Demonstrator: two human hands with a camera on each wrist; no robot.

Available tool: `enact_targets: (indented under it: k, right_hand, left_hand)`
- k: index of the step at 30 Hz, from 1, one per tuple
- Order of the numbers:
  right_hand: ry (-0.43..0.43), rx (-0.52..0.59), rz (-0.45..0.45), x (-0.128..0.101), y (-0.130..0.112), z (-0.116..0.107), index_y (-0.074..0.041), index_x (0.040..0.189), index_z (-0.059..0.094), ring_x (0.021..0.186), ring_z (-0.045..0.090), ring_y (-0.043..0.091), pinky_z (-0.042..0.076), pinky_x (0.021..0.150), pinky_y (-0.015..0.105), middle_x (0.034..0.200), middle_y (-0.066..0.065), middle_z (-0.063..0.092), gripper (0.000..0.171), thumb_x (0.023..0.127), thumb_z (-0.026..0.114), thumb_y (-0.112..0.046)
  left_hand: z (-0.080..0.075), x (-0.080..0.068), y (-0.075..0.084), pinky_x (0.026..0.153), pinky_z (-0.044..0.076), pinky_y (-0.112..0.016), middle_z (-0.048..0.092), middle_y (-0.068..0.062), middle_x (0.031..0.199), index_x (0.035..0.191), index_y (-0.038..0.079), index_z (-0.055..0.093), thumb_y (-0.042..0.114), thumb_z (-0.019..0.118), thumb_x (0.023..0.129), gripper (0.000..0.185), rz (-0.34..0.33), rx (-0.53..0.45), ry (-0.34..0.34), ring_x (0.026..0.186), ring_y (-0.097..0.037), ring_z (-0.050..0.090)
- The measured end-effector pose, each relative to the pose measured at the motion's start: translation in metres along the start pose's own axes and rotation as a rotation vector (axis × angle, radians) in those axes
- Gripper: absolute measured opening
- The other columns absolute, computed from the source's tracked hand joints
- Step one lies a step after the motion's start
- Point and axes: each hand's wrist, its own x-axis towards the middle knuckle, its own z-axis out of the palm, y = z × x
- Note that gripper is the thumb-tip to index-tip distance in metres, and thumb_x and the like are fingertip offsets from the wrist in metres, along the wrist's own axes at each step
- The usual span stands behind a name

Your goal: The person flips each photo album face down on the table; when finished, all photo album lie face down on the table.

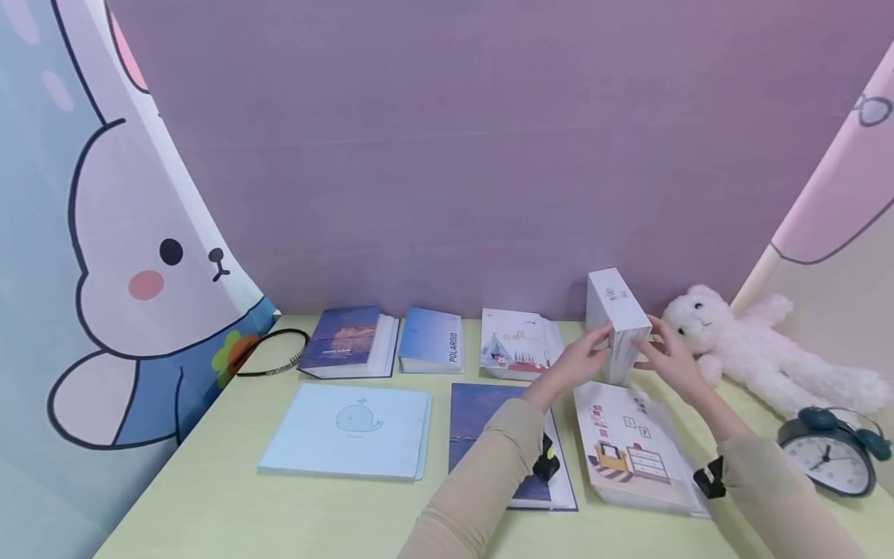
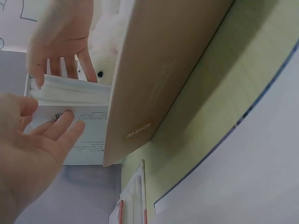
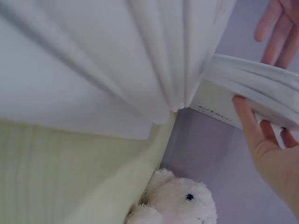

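One thick white album (image 1: pixel 615 303) is being held upright near the back of the pale green tabletop (image 1: pixel 188 497), just before the mauve fabric backdrop (image 1: pixel 447 155). It is being grasped from both sides, by the left hand (image 1: pixel 581 361) and the right hand (image 1: pixel 673 365), a thumb being kept at the page edges. Whether its lower end is being borne by the table cannot be told.

Six more albums are being displayed flat in two rows of three. The back row is being formed by a dark blue landscape-print album (image 1: pixel 345 338), a light blue album lettered POLAROID (image 1: pixel 429 334) and a white tent-print album (image 1: pixel 517 345); the front row by a pale blue whale-print album (image 1: pixel 345 431), a second dark blue album (image 1: pixel 482 419), partly being hidden by the left forearm, and a white furniture-print album (image 1: pixel 632 450). One black hoop (image 1: pixel 279 369), one white plush toy (image 1: pixel 757 353) and one dark green alarm clock (image 1: pixel 827 458) are also being seen.

Narrow gaps are being left between the back-row albums. The held album is being hemmed in by the furniture-print album in front and the plush toy at right. Wider room is being offered along the tabletop's left edge.
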Motion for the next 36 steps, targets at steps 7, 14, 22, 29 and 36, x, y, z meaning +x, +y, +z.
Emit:
enact_targets:
  k: [7,14,22,29,36]
  right_hand:
    - [0.111,-0.164,0.089,0.004,-0.008,-0.003,0.005,0.144,0.025,0.085,0.044,-0.015,0.053,0.067,0.015,0.132,0.029,0.044,0.072,0.093,0.056,-0.037]
    - [0.135,-0.121,0.113,0.004,-0.009,-0.003,0.002,0.147,0.016,0.080,0.046,-0.010,0.057,0.062,0.023,0.139,0.033,0.031,0.078,0.093,0.058,-0.035]
    - [0.146,-0.032,0.199,0.000,-0.007,-0.001,0.009,0.146,0.007,0.076,0.048,-0.010,0.058,0.064,0.024,0.145,0.037,0.018,0.084,0.094,0.053,-0.038]
    - [0.120,0.036,0.187,-0.006,0.006,-0.006,0.012,0.145,0.011,0.075,0.056,-0.011,0.058,0.068,0.030,0.133,0.040,0.034,0.076,0.097,0.050,-0.032]
    - [0.074,0.003,0.162,-0.009,0.017,-0.014,0.012,0.144,0.016,0.077,0.057,-0.012,0.058,0.070,0.031,0.134,0.040,0.035,0.072,0.097,0.050,-0.032]
  left_hand:
    - [0.003,-0.002,-0.001,0.101,0.043,-0.024,0.041,0.008,0.147,0.144,0.026,0.038,0.028,0.044,0.100,0.044,-0.011,0.062,-0.037,0.126,-0.016,0.049]
    - [0.004,-0.002,-0.005,0.102,0.043,-0.028,0.042,0.011,0.145,0.143,0.031,0.039,0.033,0.042,0.100,0.043,-0.035,0.064,-0.064,0.130,-0.014,0.045]
    - [0.001,-0.003,-0.009,0.104,0.039,-0.025,0.046,0.007,0.143,0.140,0.029,0.045,0.035,0.041,0.100,0.040,-0.053,0.234,-0.147,0.130,-0.012,0.045]
    - [-0.003,-0.004,-0.019,0.104,0.038,-0.021,0.056,0.004,0.134,0.131,0.020,0.057,0.035,0.045,0.099,0.037,-0.089,0.282,-0.142,0.126,-0.011,0.048]
    - [-0.007,-0.006,-0.030,0.104,0.039,-0.022,0.056,0.004,0.134,0.131,0.018,0.056,0.033,0.045,0.099,0.037,-0.151,0.228,-0.179,0.127,-0.011,0.047]
